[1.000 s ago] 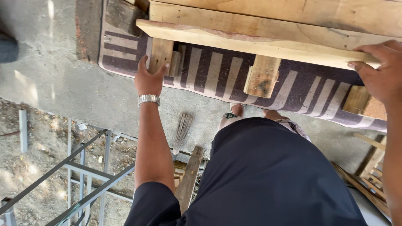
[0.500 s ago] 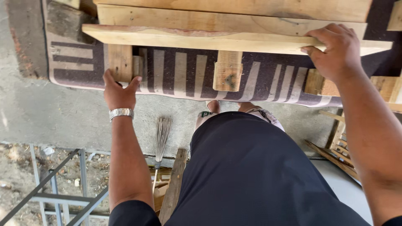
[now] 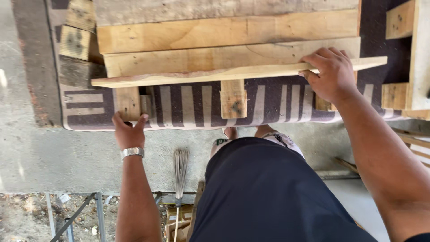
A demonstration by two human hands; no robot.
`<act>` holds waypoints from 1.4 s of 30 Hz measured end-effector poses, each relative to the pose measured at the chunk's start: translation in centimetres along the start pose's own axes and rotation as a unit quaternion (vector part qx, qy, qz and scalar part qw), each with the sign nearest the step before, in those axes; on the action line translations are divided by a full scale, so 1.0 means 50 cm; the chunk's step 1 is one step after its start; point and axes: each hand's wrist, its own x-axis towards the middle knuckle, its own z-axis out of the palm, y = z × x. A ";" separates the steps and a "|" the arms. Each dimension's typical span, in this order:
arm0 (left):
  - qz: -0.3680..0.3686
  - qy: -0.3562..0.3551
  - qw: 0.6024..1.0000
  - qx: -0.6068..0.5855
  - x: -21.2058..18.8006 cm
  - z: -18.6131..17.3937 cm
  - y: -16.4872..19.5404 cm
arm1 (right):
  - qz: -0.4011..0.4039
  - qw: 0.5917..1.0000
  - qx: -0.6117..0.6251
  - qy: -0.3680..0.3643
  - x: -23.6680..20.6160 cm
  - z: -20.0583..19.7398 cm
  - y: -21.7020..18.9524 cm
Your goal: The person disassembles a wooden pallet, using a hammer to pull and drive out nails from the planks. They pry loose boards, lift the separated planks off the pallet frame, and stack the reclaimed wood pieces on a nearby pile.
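A wooden pallet [image 3: 224,54] of pale planks lies on a striped dark and cream rug [image 3: 188,103]. Its nearest plank [image 3: 201,75] is long and thin and sticks out past the others. My right hand [image 3: 329,74] grips that plank near its right end, fingers over the top. My left hand [image 3: 129,132], with a metal wrist band, holds the left support block [image 3: 127,102] under the plank, thumb and fingers either side of it. A middle block [image 3: 234,97] stands free between my hands.
Concrete floor [image 3: 53,157] lies under the rug. A small broom [image 3: 180,172] rests on the floor near my legs. Another wooden frame [image 3: 414,58] stands at the right edge. Metal bars [image 3: 76,215] and dirt lie at the lower left. Loose wood strips [image 3: 412,143] lie at right.
The view has shifted closer over the pallet. My right hand moved left along the front plank and grips it. My left hand stays on the left block.
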 end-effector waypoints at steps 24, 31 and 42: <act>-0.018 -0.025 0.994 -0.106 0.010 -0.029 0.021 | 0.021 0.998 -0.033 -0.047 0.055 0.002 -0.008; -0.012 -0.023 0.995 -0.099 0.012 0.002 -0.002 | 0.016 0.999 -0.020 -0.043 0.058 -0.014 -0.007; 0.021 -0.013 0.998 -0.066 -0.004 0.025 -0.008 | -0.016 0.999 0.028 -0.018 0.029 -0.032 0.034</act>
